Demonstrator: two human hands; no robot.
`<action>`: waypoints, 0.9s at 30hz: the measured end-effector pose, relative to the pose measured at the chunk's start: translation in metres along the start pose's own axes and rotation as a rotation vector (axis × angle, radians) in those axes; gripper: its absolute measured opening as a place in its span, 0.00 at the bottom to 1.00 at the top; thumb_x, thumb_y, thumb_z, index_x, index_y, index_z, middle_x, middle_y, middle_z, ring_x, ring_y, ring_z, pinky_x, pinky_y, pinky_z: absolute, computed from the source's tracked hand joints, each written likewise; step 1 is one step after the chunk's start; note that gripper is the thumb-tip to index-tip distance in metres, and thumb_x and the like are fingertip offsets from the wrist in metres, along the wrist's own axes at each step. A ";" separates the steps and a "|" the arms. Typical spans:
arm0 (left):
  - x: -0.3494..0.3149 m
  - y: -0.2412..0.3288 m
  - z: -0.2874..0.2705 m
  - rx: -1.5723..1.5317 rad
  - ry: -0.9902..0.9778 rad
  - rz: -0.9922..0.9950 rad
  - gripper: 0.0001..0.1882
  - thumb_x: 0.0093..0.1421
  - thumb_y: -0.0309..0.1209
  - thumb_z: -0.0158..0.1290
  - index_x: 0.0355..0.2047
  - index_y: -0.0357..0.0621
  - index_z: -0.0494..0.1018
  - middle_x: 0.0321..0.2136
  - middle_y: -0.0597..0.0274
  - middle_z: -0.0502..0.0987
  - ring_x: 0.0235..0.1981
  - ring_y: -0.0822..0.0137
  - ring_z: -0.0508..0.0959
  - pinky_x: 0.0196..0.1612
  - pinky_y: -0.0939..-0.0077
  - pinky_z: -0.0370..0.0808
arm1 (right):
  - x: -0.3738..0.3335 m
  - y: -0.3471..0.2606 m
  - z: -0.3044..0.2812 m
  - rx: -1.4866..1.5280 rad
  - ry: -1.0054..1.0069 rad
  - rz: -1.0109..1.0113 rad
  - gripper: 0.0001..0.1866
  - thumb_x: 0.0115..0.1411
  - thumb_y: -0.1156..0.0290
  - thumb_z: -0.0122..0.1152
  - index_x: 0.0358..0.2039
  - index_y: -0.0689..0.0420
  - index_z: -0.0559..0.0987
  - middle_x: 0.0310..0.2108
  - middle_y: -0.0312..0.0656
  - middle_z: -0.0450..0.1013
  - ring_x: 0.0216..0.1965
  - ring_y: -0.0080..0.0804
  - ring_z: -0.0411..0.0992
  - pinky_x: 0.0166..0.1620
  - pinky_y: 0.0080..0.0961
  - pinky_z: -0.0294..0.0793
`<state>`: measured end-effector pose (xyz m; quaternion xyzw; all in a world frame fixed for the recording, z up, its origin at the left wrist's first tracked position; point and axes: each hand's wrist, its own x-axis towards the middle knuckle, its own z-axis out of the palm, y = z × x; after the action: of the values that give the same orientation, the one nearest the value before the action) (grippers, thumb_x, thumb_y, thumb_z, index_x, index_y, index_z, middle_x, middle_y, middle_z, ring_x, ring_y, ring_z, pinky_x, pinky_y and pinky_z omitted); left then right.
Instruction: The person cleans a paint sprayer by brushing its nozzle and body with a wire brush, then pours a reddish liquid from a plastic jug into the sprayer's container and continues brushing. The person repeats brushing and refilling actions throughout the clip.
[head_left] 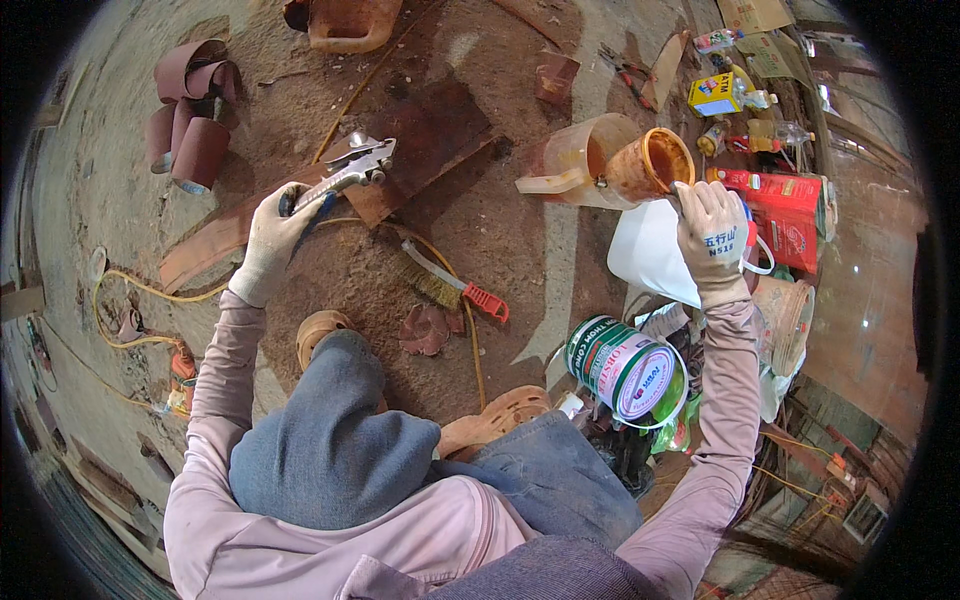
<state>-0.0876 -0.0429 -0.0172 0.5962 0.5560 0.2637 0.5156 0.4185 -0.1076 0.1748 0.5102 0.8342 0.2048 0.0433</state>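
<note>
My left hand (272, 240), in a white work glove, is closed around the handle of a silver metal spray gun (352, 172), held above the dirt floor. To the right, my gloved right hand (712, 225) grips the rim side of a brown-stained plastic cup (630, 168). The cup is tilted, its orange-brown inside partly showing. Just left of it is a larger translucent pitcher (575, 160), stained brown, its handle toward the left. The cup overlaps the pitcher's edge; whether they touch I cannot tell. A white plastic jug (650, 250) is below my right hand.
A wire brush with a red handle (485, 302) and a yellow hose (470, 350) lie before my feet. Brown boards (420, 140) lie ahead; sandpaper rolls (200, 150) are far left. At right stand a green-and-white paint can (605, 360), a red tin (785, 215) and several bottles.
</note>
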 end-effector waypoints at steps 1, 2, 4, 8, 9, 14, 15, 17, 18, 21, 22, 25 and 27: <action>0.000 0.000 0.000 -0.003 -0.002 -0.005 0.10 0.63 0.29 0.56 0.40 0.33 0.75 0.32 0.72 0.74 0.35 0.79 0.70 0.42 0.83 0.68 | -0.001 0.000 0.001 0.010 0.008 0.014 0.15 0.46 0.76 0.62 0.38 0.54 0.77 0.27 0.37 0.67 0.31 0.36 0.69 0.34 0.34 0.66; -0.001 0.001 0.000 -0.006 -0.004 -0.010 0.10 0.63 0.29 0.56 0.40 0.33 0.75 0.32 0.72 0.74 0.35 0.79 0.70 0.42 0.83 0.68 | -0.003 -0.001 0.003 0.017 0.002 0.034 0.15 0.46 0.76 0.62 0.38 0.54 0.77 0.27 0.37 0.68 0.31 0.36 0.69 0.34 0.34 0.67; -0.001 0.002 0.001 -0.020 0.002 0.002 0.11 0.63 0.30 0.57 0.39 0.33 0.75 0.31 0.71 0.74 0.34 0.79 0.69 0.40 0.82 0.69 | -0.007 -0.001 0.007 0.030 -0.012 0.076 0.16 0.45 0.77 0.63 0.38 0.54 0.77 0.27 0.37 0.68 0.32 0.37 0.69 0.35 0.34 0.67; -0.001 0.003 0.001 0.024 0.002 0.043 0.11 0.63 0.31 0.57 0.39 0.33 0.75 0.30 0.71 0.74 0.34 0.79 0.69 0.39 0.82 0.68 | -0.009 -0.005 0.010 0.043 0.011 0.115 0.17 0.44 0.77 0.62 0.38 0.54 0.78 0.27 0.37 0.68 0.32 0.37 0.69 0.35 0.35 0.67; -0.001 0.002 0.000 0.053 -0.006 0.047 0.11 0.64 0.30 0.56 0.40 0.33 0.75 0.31 0.71 0.74 0.35 0.79 0.69 0.41 0.82 0.68 | -0.009 -0.005 0.011 0.041 0.013 0.121 0.17 0.44 0.77 0.62 0.38 0.53 0.78 0.27 0.37 0.69 0.32 0.37 0.69 0.35 0.34 0.67; 0.000 0.000 0.002 0.014 0.006 0.041 0.11 0.63 0.30 0.57 0.38 0.33 0.75 0.29 0.71 0.73 0.33 0.80 0.68 0.38 0.82 0.68 | -0.014 -0.001 0.007 0.069 0.049 0.158 0.18 0.43 0.78 0.62 0.39 0.54 0.78 0.28 0.38 0.69 0.32 0.38 0.70 0.35 0.35 0.68; -0.001 0.001 0.003 -0.003 0.020 0.036 0.11 0.62 0.30 0.58 0.38 0.33 0.76 0.28 0.71 0.73 0.32 0.80 0.68 0.36 0.82 0.68 | -0.014 -0.001 0.006 0.080 0.052 0.176 0.18 0.43 0.79 0.61 0.39 0.54 0.79 0.28 0.38 0.69 0.32 0.39 0.70 0.35 0.35 0.68; -0.001 0.003 0.003 0.001 0.018 0.043 0.11 0.62 0.30 0.58 0.38 0.33 0.76 0.28 0.71 0.74 0.32 0.80 0.69 0.36 0.82 0.68 | -0.016 0.000 0.005 0.108 0.066 0.211 0.19 0.43 0.79 0.60 0.39 0.55 0.79 0.28 0.40 0.69 0.33 0.41 0.70 0.36 0.37 0.69; -0.001 0.003 0.003 0.001 0.016 0.049 0.11 0.62 0.30 0.58 0.38 0.33 0.76 0.28 0.72 0.74 0.32 0.80 0.69 0.36 0.82 0.68 | -0.018 0.002 0.005 0.123 0.076 0.228 0.19 0.43 0.80 0.60 0.40 0.56 0.79 0.28 0.41 0.69 0.33 0.41 0.70 0.37 0.37 0.70; -0.001 0.002 0.004 -0.024 0.009 0.033 0.11 0.62 0.30 0.58 0.39 0.33 0.76 0.28 0.71 0.74 0.32 0.80 0.69 0.36 0.82 0.68 | -0.024 0.000 0.007 0.187 0.088 0.314 0.20 0.44 0.80 0.58 0.40 0.56 0.79 0.30 0.42 0.70 0.34 0.43 0.72 0.39 0.39 0.72; -0.001 0.002 0.004 -0.010 0.013 0.032 0.11 0.62 0.31 0.58 0.39 0.33 0.76 0.28 0.71 0.74 0.31 0.80 0.69 0.36 0.81 0.68 | -0.026 -0.001 0.008 0.211 0.089 0.349 0.20 0.44 0.81 0.57 0.41 0.57 0.79 0.30 0.43 0.71 0.35 0.44 0.72 0.39 0.39 0.73; -0.003 0.006 0.005 0.022 0.006 0.028 0.11 0.62 0.31 0.58 0.38 0.34 0.76 0.28 0.71 0.74 0.32 0.80 0.69 0.37 0.82 0.68 | -0.035 -0.006 0.017 0.311 0.120 0.464 0.19 0.46 0.81 0.55 0.41 0.56 0.79 0.32 0.44 0.72 0.36 0.45 0.74 0.40 0.38 0.74; -0.005 0.011 0.003 0.027 -0.020 0.026 0.10 0.63 0.31 0.57 0.38 0.34 0.75 0.30 0.72 0.73 0.33 0.80 0.69 0.38 0.82 0.67 | -0.036 -0.009 0.020 0.381 0.129 0.510 0.17 0.49 0.81 0.54 0.40 0.57 0.79 0.32 0.46 0.73 0.36 0.47 0.75 0.39 0.39 0.74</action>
<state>-0.0818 -0.0466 -0.0072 0.6127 0.5465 0.2570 0.5097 0.4335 -0.1367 0.1484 0.6877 0.7038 0.0813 -0.1586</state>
